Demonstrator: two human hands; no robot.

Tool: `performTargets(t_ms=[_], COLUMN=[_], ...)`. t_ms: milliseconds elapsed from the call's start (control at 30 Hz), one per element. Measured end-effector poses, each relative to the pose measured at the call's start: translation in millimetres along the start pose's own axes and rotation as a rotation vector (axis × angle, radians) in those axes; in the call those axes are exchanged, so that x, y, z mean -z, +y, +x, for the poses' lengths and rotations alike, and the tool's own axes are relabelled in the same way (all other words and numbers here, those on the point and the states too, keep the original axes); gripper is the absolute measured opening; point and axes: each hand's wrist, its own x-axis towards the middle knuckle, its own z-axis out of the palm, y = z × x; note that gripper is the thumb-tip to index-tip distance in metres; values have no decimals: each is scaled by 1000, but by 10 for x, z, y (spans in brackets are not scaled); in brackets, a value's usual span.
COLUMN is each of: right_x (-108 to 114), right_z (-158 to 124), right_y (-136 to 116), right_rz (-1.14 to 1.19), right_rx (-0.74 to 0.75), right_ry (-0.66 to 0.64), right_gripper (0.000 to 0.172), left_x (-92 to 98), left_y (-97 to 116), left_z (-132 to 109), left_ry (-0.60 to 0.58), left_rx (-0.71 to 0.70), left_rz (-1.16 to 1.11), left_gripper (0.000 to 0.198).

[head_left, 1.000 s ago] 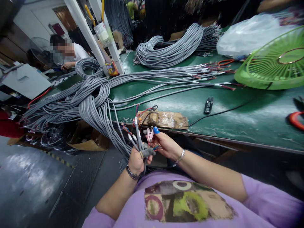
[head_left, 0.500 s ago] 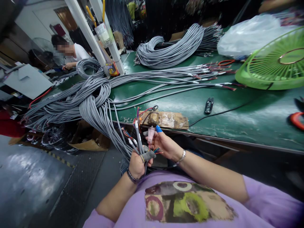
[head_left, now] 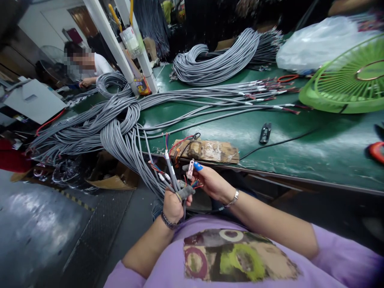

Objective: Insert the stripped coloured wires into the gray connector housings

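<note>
My left hand point(head_left: 172, 204) is closed around a bunch of grey cables point(head_left: 169, 172) whose stripped ends with coloured wires stick up above my fist. A grey finger cover sits on its thumb. My right hand point(head_left: 210, 182) pinches a small pink-white connector point(head_left: 190, 169) between thumb and forefinger, just right of the cable ends; its fingertip wears a blue cover. Thin coloured wires point(head_left: 195, 185) fan out between the two hands. Both hands hover below the front edge of the green table point(head_left: 300, 140).
Large bundles of grey cable point(head_left: 114, 120) spill over the table's left edge; another coil point(head_left: 216, 60) lies at the back. A wooden block point(head_left: 210, 150), black cutters point(head_left: 264, 133), a green fan point(head_left: 348, 80) and a plastic bag point(head_left: 315, 40) are on the table. Another person point(head_left: 87, 66) sits far left.
My right hand has lowered the pink connector slightly and brought it closer to the cable ends. My left hand has tilted the cables a little to the left.
</note>
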Motion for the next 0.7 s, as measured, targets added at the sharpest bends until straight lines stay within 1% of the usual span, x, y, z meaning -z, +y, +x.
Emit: performTargets(t_ms=[133,267,433,567,700], right_x=[-13,-29,9,44,38], right_z=[6,20,31,48,44], right_y=[-35,-88,-85,-33,-15], right_rz=[-63,-118,62,129,139], right_rx=[0,-7,-93,-96,-102], right_ry=[-6,43,-45,-20,10], right_gripper=[44,42,32,25,25], left_x=[-6,-10,-26,-46,-43], left_y=[4,-4,0,5,-4], left_z=[9,9,20,31,24], left_ry=[-3,4,10,-8,12], left_rx=[11,3,8,17,26], left_rz=[-7,-6,-6,15,26], left_gripper=[25,21,21,23,25])
